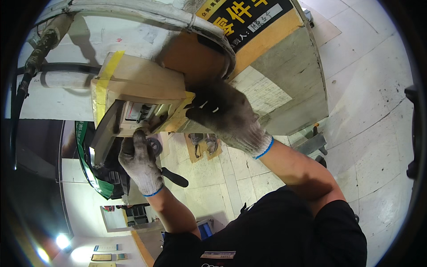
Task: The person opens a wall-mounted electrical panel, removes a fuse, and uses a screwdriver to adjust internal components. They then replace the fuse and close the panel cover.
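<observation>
1. Pale floor tiles (pixel 373 111) spread wide to our right and below us, and that side gives the most open room; a dark edge closes off our far left.
2. We face a beige switch box (pixel 138 84) with yellow tape (pixel 106 73) down its left edge. Its lid is swung open along the lower left edge, and the breaker switches (pixel 142 112) show inside.
3. Our left hand (pixel 140 162), in a soiled white work glove with a blue cuff, sits at the box's lower edge, fingers curled against the opening. Whether they grip anything, we cannot tell.
4. A black-handled tool (pixel 174 177) juts out just beside our left wrist.
5. Our right hand (pixel 229 118), gloved alike, presses on the box's right corner, fingers bent and closed over its yellow edge.
6. Behind the box stands a grey cabinet (pixel 289 75) with a yellow and black sign (pixel 249 18); a thick white cable bundle (pixel 147 13) arches over the top edge.
7. A green machine (pixel 100 178) crowds the space under the open lid.
</observation>
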Motion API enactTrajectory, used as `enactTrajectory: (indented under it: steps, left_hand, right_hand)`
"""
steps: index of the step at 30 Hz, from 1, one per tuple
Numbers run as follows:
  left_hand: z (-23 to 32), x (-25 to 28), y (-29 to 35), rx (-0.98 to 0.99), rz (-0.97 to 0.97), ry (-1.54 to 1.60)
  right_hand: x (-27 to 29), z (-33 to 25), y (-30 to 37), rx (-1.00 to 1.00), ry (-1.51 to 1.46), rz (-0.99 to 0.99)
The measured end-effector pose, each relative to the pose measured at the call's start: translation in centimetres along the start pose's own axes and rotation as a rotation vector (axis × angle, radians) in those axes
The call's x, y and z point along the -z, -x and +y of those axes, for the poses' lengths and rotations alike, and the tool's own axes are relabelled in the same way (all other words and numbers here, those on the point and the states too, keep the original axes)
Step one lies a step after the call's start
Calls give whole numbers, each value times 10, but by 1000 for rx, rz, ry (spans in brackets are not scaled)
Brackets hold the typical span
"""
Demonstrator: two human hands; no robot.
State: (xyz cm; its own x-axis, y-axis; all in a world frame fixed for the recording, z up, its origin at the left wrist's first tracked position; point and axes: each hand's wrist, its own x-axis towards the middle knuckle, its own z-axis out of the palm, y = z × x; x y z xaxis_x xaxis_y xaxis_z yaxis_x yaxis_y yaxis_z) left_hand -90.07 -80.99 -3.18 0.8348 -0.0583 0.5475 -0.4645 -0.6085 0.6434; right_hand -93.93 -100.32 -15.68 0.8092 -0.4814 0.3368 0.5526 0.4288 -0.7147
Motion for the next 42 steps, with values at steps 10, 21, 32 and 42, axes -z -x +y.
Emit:
enactTrajectory:
  steps: [10,21,32,42]
  left_hand:
    - [6,3,-1,17,-11,-89]
    - [-13,13,-14,-31,-175,136]
    - [-8,23,-33,-519,-291,-187]
    - [-17,11,-23,-407,-231,46]
  right_hand:
    - [-1,-6,-14,219,358,55]
    - [-16,-42,18,-61,290,65]
    - [-18,-25,8,-173,-206,63]
    - [-30,-36,-6,503,719,150]
